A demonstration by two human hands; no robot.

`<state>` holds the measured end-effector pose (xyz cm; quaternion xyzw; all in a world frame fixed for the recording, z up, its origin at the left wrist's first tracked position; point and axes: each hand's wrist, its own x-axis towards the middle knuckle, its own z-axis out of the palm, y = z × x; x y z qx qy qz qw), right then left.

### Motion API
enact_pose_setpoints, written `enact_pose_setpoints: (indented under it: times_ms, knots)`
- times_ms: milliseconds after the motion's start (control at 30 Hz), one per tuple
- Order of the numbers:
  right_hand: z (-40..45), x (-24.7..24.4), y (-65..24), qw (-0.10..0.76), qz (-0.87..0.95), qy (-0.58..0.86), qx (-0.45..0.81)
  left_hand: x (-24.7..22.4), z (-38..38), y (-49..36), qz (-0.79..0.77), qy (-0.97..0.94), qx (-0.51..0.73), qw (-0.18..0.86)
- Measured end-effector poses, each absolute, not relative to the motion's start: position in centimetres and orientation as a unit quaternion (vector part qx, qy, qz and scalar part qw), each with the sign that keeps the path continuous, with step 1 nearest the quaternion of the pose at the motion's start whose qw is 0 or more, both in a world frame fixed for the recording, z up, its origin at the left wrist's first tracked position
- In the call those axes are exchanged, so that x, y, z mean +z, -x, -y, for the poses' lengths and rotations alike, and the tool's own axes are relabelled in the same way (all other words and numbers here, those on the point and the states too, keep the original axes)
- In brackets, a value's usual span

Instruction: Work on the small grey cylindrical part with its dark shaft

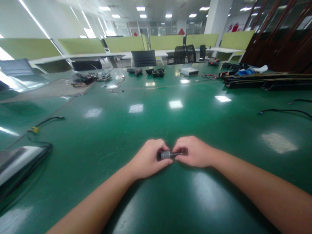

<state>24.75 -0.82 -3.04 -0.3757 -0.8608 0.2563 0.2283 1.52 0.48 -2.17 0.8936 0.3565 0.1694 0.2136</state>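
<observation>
Near the front middle of the green table (pixel 146 126), both hands meet at a small cylindrical part (pixel 165 155), dark with a grey band and a thinner dark shaft pointing right. The fingers and thumb of my left hand (pixel 151 157) wrap round its thick end. My right hand (pixel 193 152) pinches the thin shaft end between thumb and fingers. The part lies level, low over the tabletop. Its exact kind is too blurred to tell, and its two ends are partly hidden by my fingers.
A silver and black device (pixel 21 162) with cables lies at the left edge. Black cables (pixel 285 110) reach in from the right. Toward the back are long black strips (pixel 263 81), a white box (pixel 189 71), a power tool (pixel 134 71) and a pile of parts (pixel 91 78).
</observation>
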Motion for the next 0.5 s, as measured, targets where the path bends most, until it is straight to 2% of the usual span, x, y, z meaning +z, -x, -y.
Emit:
enact_pose_setpoints:
  times_ms: [500]
  knots:
    - [0.84, -3.01, -25.23, 0.218, 0.858, 0.382, 0.266, -2.05, -0.46, -1.35, -0.356, -0.896, 0.164, 0.211]
